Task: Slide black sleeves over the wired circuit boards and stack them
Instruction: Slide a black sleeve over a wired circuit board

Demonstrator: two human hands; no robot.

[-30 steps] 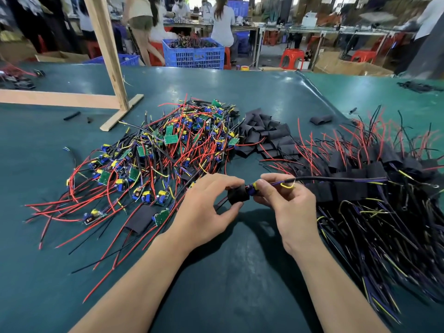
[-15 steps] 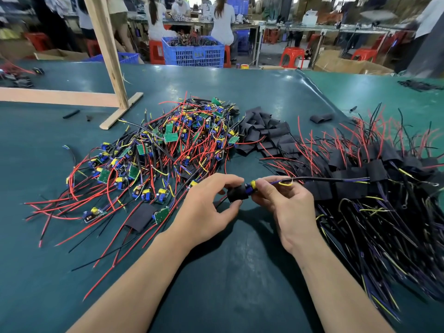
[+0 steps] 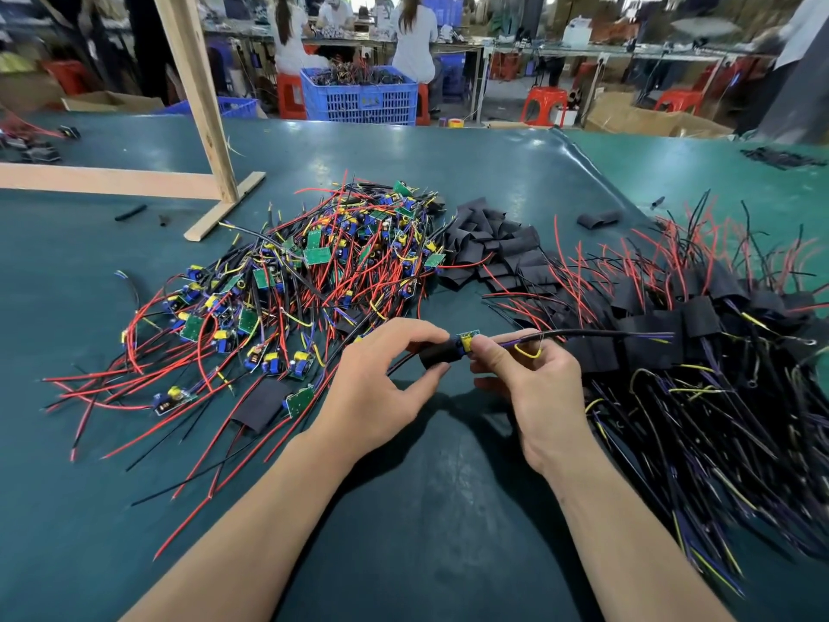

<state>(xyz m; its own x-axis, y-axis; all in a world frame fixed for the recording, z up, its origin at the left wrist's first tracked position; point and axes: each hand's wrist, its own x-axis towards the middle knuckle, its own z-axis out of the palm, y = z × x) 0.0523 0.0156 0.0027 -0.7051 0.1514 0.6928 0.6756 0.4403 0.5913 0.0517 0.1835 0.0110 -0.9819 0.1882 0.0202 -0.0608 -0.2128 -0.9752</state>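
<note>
Mid-sleeving, over the near centre of the green table [image 3: 426,509]. Left hand [image 3: 377,388] pinched a black sleeve [image 3: 437,354] between thumb below and fingertips above. Right hand [image 3: 534,383] pinched the circuit board [image 3: 466,341] at its wire end, thumb and forefinger pressed together on it; black, purple and yellow leads trailed off to the right. Board was only partly in: its blue and yellow parts showed at the sleeve mouth, just beside the right fingertips.

Unsleeved boards [image 3: 314,280] lay heaped to the far left, loose sleeves [image 3: 498,249] beyond the hands, finished stack [image 3: 695,334] to the right.

Judgement on doing it well:
- Keep the sleeve mouth rounded, not squashed flat; a light pinch on its sides probably lets the parts pass.
- Push the board along the sleeve's axis, holding the board itself rather than hauling on the leads, which might strain the solder joints.
- The red leads seemed already threaded out the left end; drawing them gently could help.
- Cover the whole board, then lay it on the right stack, wires aligned with the others.
</note>
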